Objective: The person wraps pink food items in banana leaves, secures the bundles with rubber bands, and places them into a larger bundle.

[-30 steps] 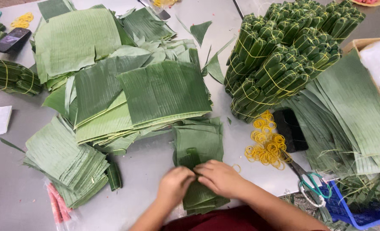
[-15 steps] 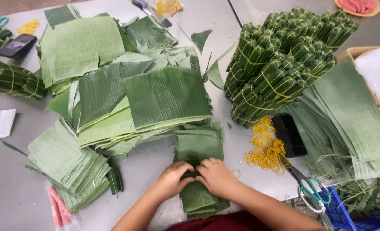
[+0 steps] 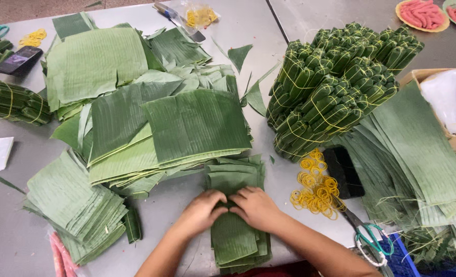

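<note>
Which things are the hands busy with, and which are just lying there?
Busy with:
left hand and right hand, both pressing on the narrow leaf stack

Just lying there:
yellow rubber bands
scissors
tied leaf bundles
big cut leaves
black phone

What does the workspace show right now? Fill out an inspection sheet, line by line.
Surface: grey metal table, mostly covered.
Job's things: narrow leaf stack under both hands.
Clutter: large cut leaves; small leaf stack; tied leaf rolls; yellow rubber bands; scissors; phone.
Grippers: left hand and right hand press on the stack, fingertips meeting.
Cables: nothing seen.
Surroundings: cardboard box at right; pink food trays at far corner.
</note>
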